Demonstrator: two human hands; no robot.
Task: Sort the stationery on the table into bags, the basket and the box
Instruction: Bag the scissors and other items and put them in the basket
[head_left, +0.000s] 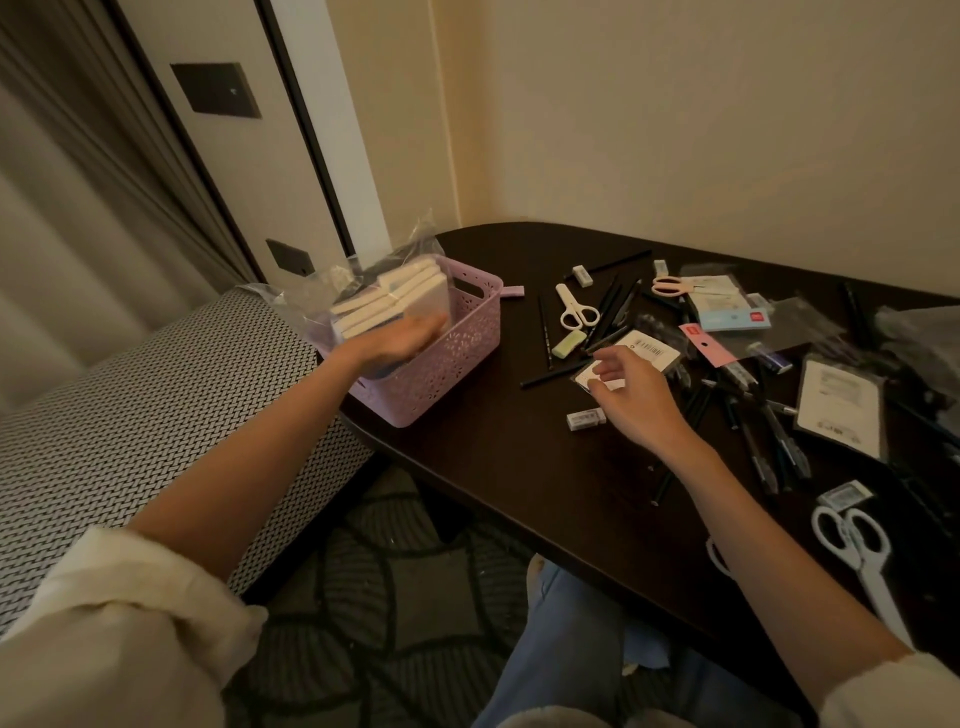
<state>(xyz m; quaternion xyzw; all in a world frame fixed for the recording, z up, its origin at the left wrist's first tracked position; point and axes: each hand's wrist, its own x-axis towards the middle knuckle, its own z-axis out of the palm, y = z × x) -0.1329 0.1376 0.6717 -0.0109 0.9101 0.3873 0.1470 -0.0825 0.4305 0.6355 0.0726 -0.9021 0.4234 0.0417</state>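
Observation:
A lilac plastic basket (447, 374) stands at the left end of the dark table (519, 467). My left hand (400, 338) is over the basket, palm up under a clear bag of white pads (395, 296), holding it. My right hand (634, 395) hovers over the table's middle with curled, spread fingers, its fingertips at a small clear packet with a white card (587, 379). A white eraser (586, 419) lies just left of that hand. Whether the fingers grip the packet is unclear; it looks flat on the table.
White scissors (574, 309), a green eraser (568, 344), pink scissors (670, 284), a barcode packet (649, 351) and several black pencils lie beyond my right hand. Pens (769, 441), plastic bags and large white scissors (857, 551) crowd the right side. A patterned seat is at the left.

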